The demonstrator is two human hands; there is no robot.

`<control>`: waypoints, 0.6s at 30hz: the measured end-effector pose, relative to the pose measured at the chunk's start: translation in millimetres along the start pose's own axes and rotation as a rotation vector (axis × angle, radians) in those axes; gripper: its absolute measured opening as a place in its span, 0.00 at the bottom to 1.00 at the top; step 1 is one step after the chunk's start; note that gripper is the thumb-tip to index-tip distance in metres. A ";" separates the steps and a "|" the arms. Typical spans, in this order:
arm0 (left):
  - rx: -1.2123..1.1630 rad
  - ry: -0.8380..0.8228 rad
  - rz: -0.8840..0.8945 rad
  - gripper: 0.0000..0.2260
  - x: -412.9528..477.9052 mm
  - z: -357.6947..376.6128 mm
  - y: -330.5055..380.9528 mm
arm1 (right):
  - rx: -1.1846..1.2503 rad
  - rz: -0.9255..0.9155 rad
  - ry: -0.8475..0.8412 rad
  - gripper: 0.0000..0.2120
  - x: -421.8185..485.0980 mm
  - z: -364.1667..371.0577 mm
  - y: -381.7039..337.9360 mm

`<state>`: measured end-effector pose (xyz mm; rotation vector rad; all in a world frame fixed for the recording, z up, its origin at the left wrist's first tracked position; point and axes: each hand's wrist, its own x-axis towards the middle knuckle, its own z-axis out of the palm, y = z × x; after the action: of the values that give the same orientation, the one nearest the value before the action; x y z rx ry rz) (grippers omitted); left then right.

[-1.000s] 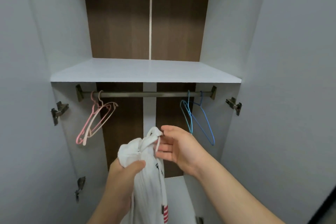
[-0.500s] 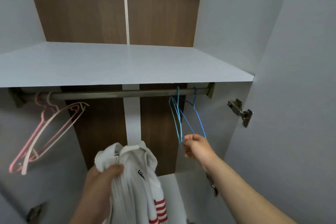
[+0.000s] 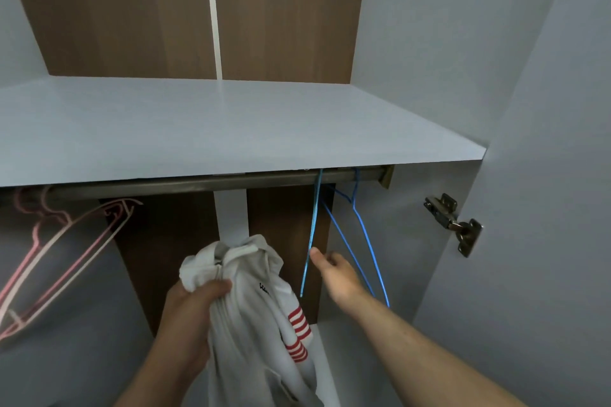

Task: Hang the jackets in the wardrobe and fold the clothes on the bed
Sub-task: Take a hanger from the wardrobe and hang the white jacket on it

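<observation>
The wardrobe [image 3: 429, 43] stood open and filled the view, with its pale shelf [image 3: 231, 129] running across the middle and the metal rail [image 3: 185, 183] tucked just under the shelf's front edge. The white jacket [image 3: 258, 324] with red stripes was not yet hung. It was bunched low in front of the opening with its collar uppermost, and the left hand [image 3: 188, 317] had a closed grip around the gathered cloth just below that collar. Pink hangers [image 3: 66, 248] hung tilted at the left end of the rail, and blue hangers [image 3: 360, 241] hung at the right end, well apart from the pink ones. The right hand [image 3: 337, 277] reached in among the blue wires with its thumb against the nearest blue hanger [image 3: 312, 235]. Its fingers were turned away from the camera, so I could not tell whether its grip had closed on the wire. The step in hand looked like fetching one hanger for the jacket. To do it well, the hand would pinch only that nearest wire, lift its hook straight up clear of the rail before drawing it out, and mind the little room under the shelf. The thin wires could tangle and drag a neighbour along. A brass hinge [image 3: 453, 221] sat on the right wall.
</observation>
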<state>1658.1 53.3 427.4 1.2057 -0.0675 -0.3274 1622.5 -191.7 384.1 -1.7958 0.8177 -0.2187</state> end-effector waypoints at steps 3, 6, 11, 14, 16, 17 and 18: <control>0.030 -0.003 0.000 0.14 6.2 -2.1 5.9 | 0.063 -0.002 0.016 0.18 -1.2 11.9 -6.3; 0.034 0.005 0.002 0.17 11.4 -8.2 10.1 | -0.027 -0.027 0.096 0.18 -1.7 22.8 -11.0; 0.034 0.020 -0.045 0.18 16.2 -24.6 4.8 | -0.018 -0.002 0.140 0.08 2.0 37.1 -7.2; 0.039 0.025 -0.056 0.19 15.7 -36.1 -1.1 | 0.014 -0.051 0.170 0.04 4.1 39.9 -1.1; 0.044 0.035 -0.070 0.20 16.6 -44.5 -3.0 | 0.038 -0.063 0.170 0.04 2.0 37.2 -1.4; 0.047 0.039 -0.072 0.19 17.0 -46.8 -3.9 | 0.045 -0.066 0.176 0.04 2.1 33.5 -1.3; 0.054 0.040 -0.072 0.17 17.5 -49.2 -4.1 | 0.040 -0.079 0.194 0.04 2.0 29.9 -2.1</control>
<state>1684.9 91.6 403.7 1.2694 0.0022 -0.3660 1640.4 -169.7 373.9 -1.7899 0.8729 -0.4634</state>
